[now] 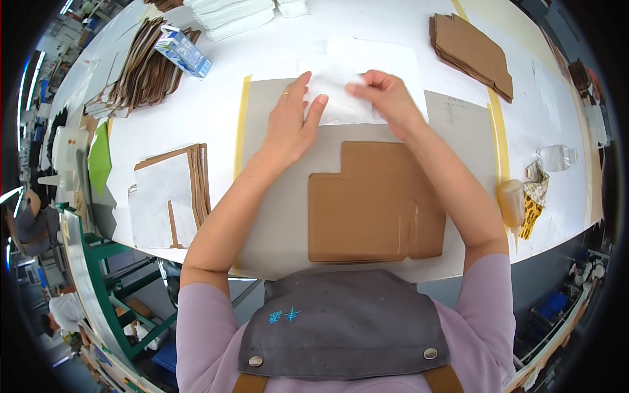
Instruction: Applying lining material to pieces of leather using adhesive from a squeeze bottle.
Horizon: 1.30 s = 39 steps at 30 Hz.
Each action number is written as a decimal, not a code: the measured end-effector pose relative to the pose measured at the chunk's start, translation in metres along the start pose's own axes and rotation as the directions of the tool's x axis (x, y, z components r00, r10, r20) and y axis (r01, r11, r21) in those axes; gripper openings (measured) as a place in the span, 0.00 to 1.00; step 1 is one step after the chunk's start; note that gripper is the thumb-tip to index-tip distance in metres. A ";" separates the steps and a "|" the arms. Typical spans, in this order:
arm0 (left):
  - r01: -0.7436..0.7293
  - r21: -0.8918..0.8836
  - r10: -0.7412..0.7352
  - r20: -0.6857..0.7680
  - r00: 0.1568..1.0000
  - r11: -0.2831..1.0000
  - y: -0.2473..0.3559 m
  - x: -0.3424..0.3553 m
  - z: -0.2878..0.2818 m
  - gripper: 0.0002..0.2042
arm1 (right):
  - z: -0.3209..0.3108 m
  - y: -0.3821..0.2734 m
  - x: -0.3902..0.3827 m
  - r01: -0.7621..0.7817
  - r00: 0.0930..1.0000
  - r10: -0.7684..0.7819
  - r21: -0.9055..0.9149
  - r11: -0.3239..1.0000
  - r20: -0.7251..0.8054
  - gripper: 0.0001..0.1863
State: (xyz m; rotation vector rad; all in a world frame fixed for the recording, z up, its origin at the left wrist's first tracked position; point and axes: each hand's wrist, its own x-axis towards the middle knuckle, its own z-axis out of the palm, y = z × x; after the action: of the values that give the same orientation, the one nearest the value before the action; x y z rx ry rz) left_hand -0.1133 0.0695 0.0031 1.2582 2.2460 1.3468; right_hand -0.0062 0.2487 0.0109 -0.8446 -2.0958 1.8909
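A thin white sheet [337, 111] lies under my hands over the far edge of a grey board, its surface slightly bowed. My left hand [291, 121] rests by its left edge, fingers stretched and thumb apart. Over the right part, my right hand [391, 103] has its fingers curled, thumb and forefinger close together on the sheet. Another flat white piece [400, 62] shows behind that hand. Closer to my body, a brown cut leather-like panel [377, 203] with a stepped corner lies flat on the grey board [275, 216].
Stacked brown panels [472, 56] sit at the far right. At left are white-faced panels [167, 196], a brown stack [147, 65] and a drink carton [183, 51]. White stacks [229, 16] stand at the back. A clear bottle [557, 158] and yellowish container [511, 202] are at right.
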 end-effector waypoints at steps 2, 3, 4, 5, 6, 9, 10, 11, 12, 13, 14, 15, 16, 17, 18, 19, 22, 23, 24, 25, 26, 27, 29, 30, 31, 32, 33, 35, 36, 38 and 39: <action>0.038 -0.019 -0.037 0.028 0.999 0.999 -0.001 0.005 0.001 0.27 | -0.027 0.008 0.012 -0.027 0.989 0.098 0.523 0.852 -0.110 0.10; 0.042 -0.030 -0.040 0.055 0.998 0.999 0.002 0.008 0.001 0.29 | -0.046 0.018 0.019 0.088 0.979 0.077 0.736 0.672 -0.187 0.12; 0.056 -0.033 -0.054 0.071 0.996 0.998 0.005 0.008 0.000 0.31 | -0.056 0.012 0.021 0.169 0.958 0.107 0.827 0.536 -0.265 0.18; 0.056 -0.035 -0.053 0.073 0.996 0.998 0.006 0.010 0.000 0.31 | -0.067 0.006 0.021 0.222 0.926 0.173 0.853 0.472 -0.336 0.18; 0.026 0.026 -0.027 0.067 0.997 0.999 0.007 0.015 0.001 0.35 | -0.072 0.005 0.021 0.225 0.933 0.153 0.860 0.458 -0.325 0.18; -0.150 0.167 0.152 0.001 0.988 0.974 0.006 0.031 0.011 0.43 | -0.044 0.004 0.012 0.310 0.936 -0.147 0.556 0.771 -0.319 0.24; -0.262 0.258 0.288 -0.067 0.955 0.930 0.004 0.034 0.015 0.47 | -0.029 -0.005 0.003 0.222 0.975 -0.205 0.325 0.919 -0.088 0.24; -0.270 0.252 0.294 -0.060 0.954 0.929 0.002 0.037 0.016 0.47 | -0.016 -0.015 -0.010 0.177 0.971 -0.182 0.048 0.983 0.154 0.23; -0.294 0.287 0.315 -0.028 0.949 0.912 0.000 0.039 0.012 0.50 | -0.003 -0.019 -0.024 0.217 0.939 -0.241 0.119 0.969 0.245 0.23; -0.321 0.315 0.335 0.009 0.942 0.893 0.001 0.041 0.012 0.54 | 0.002 -0.021 -0.037 0.246 0.898 -0.297 0.189 0.950 0.324 0.23; -0.329 0.304 0.341 0.014 0.940 0.894 0.002 0.041 0.013 0.54 | -0.008 -0.028 -0.045 0.356 0.895 -0.360 0.065 0.932 0.263 0.25; -0.332 0.304 0.352 -0.010 0.936 0.893 0.003 0.038 0.014 0.50 | -0.026 -0.027 -0.049 0.353 0.899 -0.355 0.058 0.934 0.255 0.25; -0.333 0.309 0.361 -0.037 0.932 0.891 0.006 0.036 0.013 0.46 | -0.051 -0.023 -0.052 0.429 0.899 -0.401 -0.161 0.889 0.177 0.26; -0.330 0.309 0.358 -0.036 0.933 0.892 0.003 0.033 0.010 0.46 | -0.071 -0.018 -0.056 0.466 0.881 -0.458 -0.372 0.803 0.117 0.27; -0.374 0.367 0.381 0.055 0.923 0.852 -0.001 0.031 0.006 0.38 | -0.090 -0.008 -0.063 0.462 0.883 -0.455 -0.376 0.803 0.113 0.27; -0.418 0.424 0.394 0.147 0.907 0.804 -0.006 0.030 0.002 0.29 | -0.108 0.007 -0.068 0.469 0.867 -0.480 -0.545 0.695 0.134 0.26; -0.342 0.266 0.303 0.177 0.936 0.901 -0.014 0.027 0.002 0.17 | -0.120 0.035 -0.075 0.447 0.855 -0.493 -0.710 0.544 0.161 0.21; -0.346 0.261 0.307 0.181 0.934 0.901 -0.016 0.028 0.001 0.17 | -0.121 0.041 -0.076 0.452 0.854 -0.490 -0.715 0.533 0.175 0.18; -0.286 0.171 0.255 0.181 0.950 0.943 -0.019 0.029 -0.001 0.15 | -0.121 0.046 -0.075 0.447 0.856 -0.488 -0.718 0.534 0.170 0.18; -0.218 0.081 0.200 0.185 0.962 0.973 -0.020 0.030 -0.002 0.14 | -0.117 0.047 -0.070 0.467 0.848 -0.500 -0.696 0.545 0.177 0.14; -0.219 0.079 0.201 0.187 0.962 0.973 -0.021 0.031 -0.003 0.14 | -0.115 0.047 -0.066 0.487 0.839 -0.512 -0.674 0.555 0.185 0.11; -0.148 -0.026 0.150 0.159 0.976 0.989 -0.021 0.033 -0.003 0.11 | -0.113 0.046 -0.062 0.486 0.840 -0.511 -0.674 0.556 0.183 0.11; -0.077 -0.129 0.094 0.134 0.987 0.989 -0.022 0.038 -0.006 0.09 | -0.113 0.043 -0.051 0.383 0.919 -0.383 -0.447 0.808 0.094 0.04; 0.046 -0.133 -0.019 0.196 0.980 0.990 -0.023 0.041 -0.009 0.11 | -0.117 0.042 -0.044 0.383 0.919 -0.383 -0.446 0.809 0.095 0.04; 0.169 -0.129 -0.131 0.257 0.957 0.977 -0.021 0.044 -0.011 0.13 | -0.124 0.041 -0.037 0.223 0.975 -0.213 -0.358 0.907 0.068 0.05; 0.169 -0.129 -0.132 0.258 0.957 0.977 -0.015 0.049 -0.014 0.13 | -0.131 0.040 -0.030 0.046 0.998 -0.032 -0.265 0.963 0.057 0.06; 0.236 -0.161 -0.182 0.294 0.938 0.958 -0.007 0.056 -0.018 0.21 | -0.142 0.036 -0.023 0.045 0.998 -0.031 -0.265 0.963 0.055 0.06; 0.301 -0.187 -0.231 0.322 0.918 0.935 -0.001 0.073 -0.026 0.31 | -0.161 0.016 -0.006 -0.197 0.962 0.194 -0.001 0.980 0.190 0.09; 0.295 -0.247 -0.199 0.349 0.916 0.923 -0.001 0.088 -0.030 0.35 | -0.166 0.007 0.005 -0.188 0.967 0.182 0.017 0.982 0.181 0.09; 0.272 -0.372 -0.158 0.310 0.937 0.888 -0.003 0.123 -0.029 0.32 | -0.167 -0.015 0.035 -0.099 0.994 0.101 0.038 0.994 -0.042 0.12; 0.250 -0.435 -0.153 0.245 0.957 0.865 -0.003 0.142 -0.027 0.26 | -0.167 -0.029 0.053 -0.075 0.987 0.075 0.007 0.997 -0.139 0.11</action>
State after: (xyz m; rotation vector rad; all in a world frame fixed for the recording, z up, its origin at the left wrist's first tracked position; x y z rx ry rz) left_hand -0.2156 0.1615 0.0460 0.9138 1.7194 1.4779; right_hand 0.0265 0.4176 0.0539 -1.0370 -2.0056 1.8120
